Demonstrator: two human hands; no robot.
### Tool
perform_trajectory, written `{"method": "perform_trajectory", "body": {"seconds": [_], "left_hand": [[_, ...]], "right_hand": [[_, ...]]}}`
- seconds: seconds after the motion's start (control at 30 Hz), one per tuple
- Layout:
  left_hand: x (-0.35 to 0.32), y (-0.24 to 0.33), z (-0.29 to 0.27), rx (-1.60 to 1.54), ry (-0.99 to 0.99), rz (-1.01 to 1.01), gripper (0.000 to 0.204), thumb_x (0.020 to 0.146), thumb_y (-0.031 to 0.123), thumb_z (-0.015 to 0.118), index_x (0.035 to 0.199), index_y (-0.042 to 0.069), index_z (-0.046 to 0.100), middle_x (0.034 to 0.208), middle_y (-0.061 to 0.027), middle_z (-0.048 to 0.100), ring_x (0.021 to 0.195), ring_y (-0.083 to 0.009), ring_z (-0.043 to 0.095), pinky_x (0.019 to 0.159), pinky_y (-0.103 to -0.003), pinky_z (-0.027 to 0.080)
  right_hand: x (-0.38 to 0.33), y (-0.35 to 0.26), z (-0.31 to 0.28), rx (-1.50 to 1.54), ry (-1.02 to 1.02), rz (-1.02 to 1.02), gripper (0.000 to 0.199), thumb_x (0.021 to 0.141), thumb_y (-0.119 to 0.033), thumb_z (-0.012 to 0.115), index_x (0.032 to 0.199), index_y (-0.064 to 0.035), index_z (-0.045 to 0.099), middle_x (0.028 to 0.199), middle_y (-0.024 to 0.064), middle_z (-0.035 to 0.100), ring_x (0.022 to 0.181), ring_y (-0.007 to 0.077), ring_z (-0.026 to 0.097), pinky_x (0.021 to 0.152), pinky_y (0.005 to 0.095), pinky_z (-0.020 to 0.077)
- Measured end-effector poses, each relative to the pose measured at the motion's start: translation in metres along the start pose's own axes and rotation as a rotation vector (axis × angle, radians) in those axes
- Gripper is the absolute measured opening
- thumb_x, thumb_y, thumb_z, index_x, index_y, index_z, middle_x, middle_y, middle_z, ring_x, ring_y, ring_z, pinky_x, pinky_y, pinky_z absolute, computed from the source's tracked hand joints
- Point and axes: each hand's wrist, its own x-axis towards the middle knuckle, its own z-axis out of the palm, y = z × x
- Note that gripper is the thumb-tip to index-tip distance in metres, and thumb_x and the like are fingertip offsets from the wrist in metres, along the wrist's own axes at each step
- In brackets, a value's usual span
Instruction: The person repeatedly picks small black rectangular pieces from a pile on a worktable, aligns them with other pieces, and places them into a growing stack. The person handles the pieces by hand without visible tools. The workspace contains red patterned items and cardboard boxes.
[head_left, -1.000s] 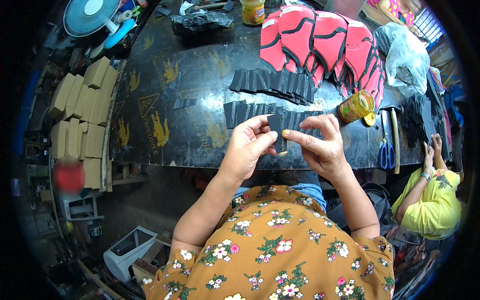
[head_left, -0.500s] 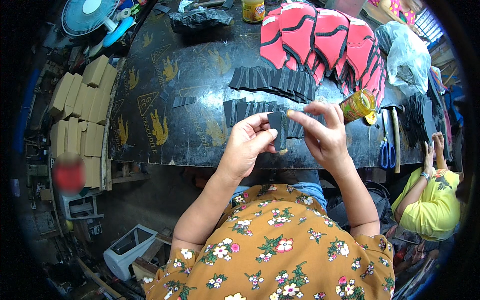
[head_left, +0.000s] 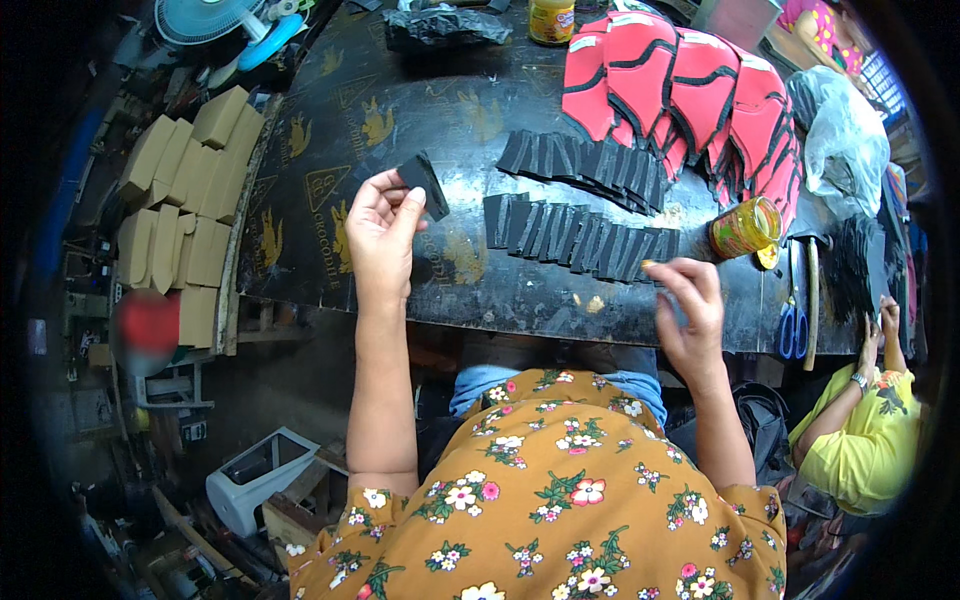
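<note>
Pinching a small black piece (head_left: 425, 185) by its lower edge, the left hand (head_left: 383, 235) held it up over the left part of the dark worktable (head_left: 320, 130), thumb and fingertips closed on it and the other fingers loosely curled. The piece looked thin, flat and light, probably a soft cut of foam or fabric that would bend if gripped at one corner, so an edge pinch close to its middle seemed the steadiest hold; nothing about it suggested it was fragile or slippery. The right hand (head_left: 688, 310) hovered at the near end of the lower row of black pieces (head_left: 575, 240), fingers bent and partly closed; whether it had anything between them could not be told. A second row of black pieces (head_left: 585, 165) lay overlapped behind, touching the stack of red and black panels (head_left: 680, 85). A yellow tin (head_left: 743, 228) stood just right of the rows, with blue-handled scissors (head_left: 790, 325) near the table's edge and tan cardboard boxes (head_left: 180, 200) stacked off to the left.
</note>
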Motion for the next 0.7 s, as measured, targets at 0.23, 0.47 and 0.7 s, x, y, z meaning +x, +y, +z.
{"method": "perform_trajectory", "body": {"seconds": [0.23,0.47,0.7], "left_hand": [[-0.006,-0.049,0.016,0.262,-0.29,-0.11,0.029,0.097,0.004,0.079,0.125,0.0,0.071,0.098,-0.0004,0.071,0.083,-0.0068,0.067,0.07,-0.023,0.056],[-0.005,-0.047,0.042,0.387,-0.355,-0.114,0.027,0.096,0.002,0.078,0.122,-0.001,0.073,0.094,-0.0003,0.072,0.082,-0.0056,0.066,0.077,-0.025,0.056],[-0.009,-0.044,0.049,0.637,-0.231,0.098,0.028,0.091,0.004,0.08,0.118,0.0,0.074,0.095,-0.0077,0.072,0.077,-0.0138,0.068,0.073,-0.03,0.057]], "right_hand": [[-0.036,0.038,0.0,-0.024,0.076,0.186,0.044,0.091,0.008,0.069,0.133,-0.0038,0.073,0.117,0.0152,0.065,0.109,0.0308,0.064,0.098,0.0387,0.0529],[-0.036,0.041,0.007,-0.029,0.089,0.173,0.046,0.091,0.007,0.071,0.136,-0.0031,0.071,0.119,0.0155,0.065,0.11,0.031,0.064,0.1,0.0397,0.0523],[-0.036,0.039,0.006,-0.044,0.073,0.173,0.047,0.091,0.005,0.072,0.137,-0.0028,0.07,0.118,0.0157,0.065,0.109,0.0313,0.064,0.099,0.0399,0.0523]]}}
